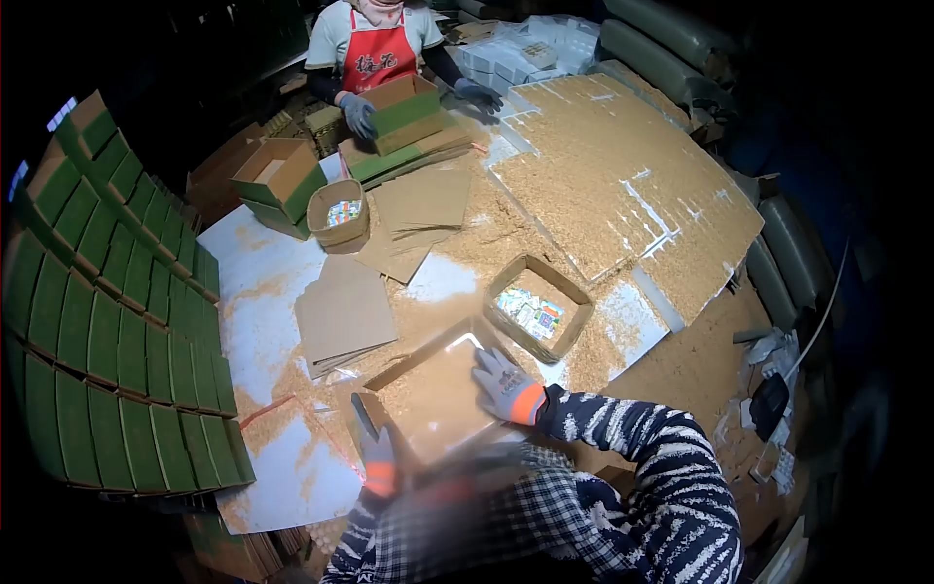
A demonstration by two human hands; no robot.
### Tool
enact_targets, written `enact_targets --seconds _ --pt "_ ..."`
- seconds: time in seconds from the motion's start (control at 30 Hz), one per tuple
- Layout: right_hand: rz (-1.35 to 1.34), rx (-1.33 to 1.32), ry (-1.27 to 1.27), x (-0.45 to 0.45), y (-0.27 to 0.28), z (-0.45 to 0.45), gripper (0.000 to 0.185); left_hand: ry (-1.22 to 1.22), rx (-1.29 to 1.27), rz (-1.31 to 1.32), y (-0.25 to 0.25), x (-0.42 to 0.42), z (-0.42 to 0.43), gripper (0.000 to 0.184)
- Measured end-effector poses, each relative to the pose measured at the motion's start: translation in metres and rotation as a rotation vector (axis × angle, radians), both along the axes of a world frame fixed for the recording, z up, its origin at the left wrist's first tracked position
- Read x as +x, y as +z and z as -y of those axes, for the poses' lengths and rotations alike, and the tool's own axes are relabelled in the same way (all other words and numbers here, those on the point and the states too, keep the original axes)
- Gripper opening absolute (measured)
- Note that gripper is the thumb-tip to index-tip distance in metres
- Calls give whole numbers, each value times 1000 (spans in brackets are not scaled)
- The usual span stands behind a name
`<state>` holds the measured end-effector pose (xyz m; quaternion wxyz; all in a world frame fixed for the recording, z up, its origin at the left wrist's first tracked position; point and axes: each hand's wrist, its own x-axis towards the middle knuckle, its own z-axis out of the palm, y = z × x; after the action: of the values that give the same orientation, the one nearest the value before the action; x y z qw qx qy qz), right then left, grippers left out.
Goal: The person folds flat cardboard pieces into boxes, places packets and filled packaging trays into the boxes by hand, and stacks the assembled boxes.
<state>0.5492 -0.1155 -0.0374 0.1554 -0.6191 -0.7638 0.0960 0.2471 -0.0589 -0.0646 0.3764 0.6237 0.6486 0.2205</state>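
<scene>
A shallow cardboard box (413, 362) lies in front of me, with a smooth tan surface inside showing a few shiny spots. My right hand (504, 382), gloved in grey with an orange cuff, rests on its right side with fingers stretched and spread. At the box's near left corner, my left hand (377, 456) lies against the side wall, fingers extended and partly blurred. Just beyond the box stands a brown basket-like container (498, 329) holding small printed packets (530, 313). Flat cardboard sheets (345, 313) are stacked to the left.
Stacked green boxes (92, 336) form a wall at left. Across the table, a co-worker in a red apron (377, 58) has gloved hands near a green-and-brown box (404, 119). A round container (339, 216) holds more packets. Wood shavings (623, 175) cover boards at right.
</scene>
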Motion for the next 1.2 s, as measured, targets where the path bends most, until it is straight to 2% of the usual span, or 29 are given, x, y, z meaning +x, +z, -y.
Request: enact_targets --seconds 0.03,0.1,0.13,0.17,0.2,0.23,0.27,0.3,0.33,0.37,0.4,0.43,0.53,0.6,0.7,0.77,0.8,0.83,0.9,0.93,0.97,1.03,1.1,1.2 --pt "-65 185 52 4 27 -4 52 -34 6 103 6 3 -5 67" --pt "-304 286 -9 37 39 -16 41 -104 2 315 19 7 -13 60" --pt "-459 357 -259 57 28 -24 35 -151 78 401 18 11 -21 60" --pt "-616 256 -449 88 12 -39 34 -199 163 344 5 -1 -38 59" --pt "-464 268 -585 119 -11 -45 30 -241 251 286 -7 -13 -54 59" --pt "-292 212 -723 148 -47 -51 31 -280 343 82 0 -20 -69 58" --pt "-161 121 -745 167 -83 -50 39 -124 -64 450 6 -26 -82 58" --pt "-75 -222 -775 181 -105 -53 48 -152 70 356 -10 -35 -101 62" --pt "109 -236 -669 180 -109 -45 45 -178 254 238 -12 -33 -118 69" --pt "-43 -234 -686 183 -122 -45 39 -231 360 -203 -13 -38 -140 78" --pt "-58 -343 -681 194 -148 -51 30 -222 410 -303 -22 -36 -159 82" --pt "-7 -335 -676 197 -165 -55 23 -231 415 -434 -37 -37 -179 86" --pt "-63 -366 -603 202 -159 -57 21 -236 336 -644 -56 -21 -223 92" --pt "-1 -366 -696 193 -149 -55 26 -243 300 -669 -58 -8 -226 92" --pt "-7 -261 -745 165 -117 -49 44 -338 260 -761 -74 9 -224 87" --pt "3 -301 -708 160 -109 -48 46 -393 358 -863 -73 14 -212 76" --pt "-56 -299 -711 166 -124 -48 47 -425 501 -846 -77 10 -209 67" --pt "-118 -294 -710 173 -141 -49 48 -430 407 -770 -75 8 -210 60" --pt "-110 -446 -714 181 -136 -57 40 -372 351 -658 -65 2 -210 54" --pt "-145 -396 -751 182 -125 -57 34 -379 382 -624 -63 -6 -215 52" --pt "-223 -504 -762 185 -113 -56 31 -382 411 -593 -61 -16 -220 50" --pt "-311 -430 -809 183 -105 -58 30 -362 508 -460 -28 -28 -224 46" --pt "-314 -390 -784 182 -100 -54 30 -303 712 -466 -4 -43 -222 45" --pt "-320 -370 -811 184 -102 -44 29 -224 795 -462 33 -53 -204 44"
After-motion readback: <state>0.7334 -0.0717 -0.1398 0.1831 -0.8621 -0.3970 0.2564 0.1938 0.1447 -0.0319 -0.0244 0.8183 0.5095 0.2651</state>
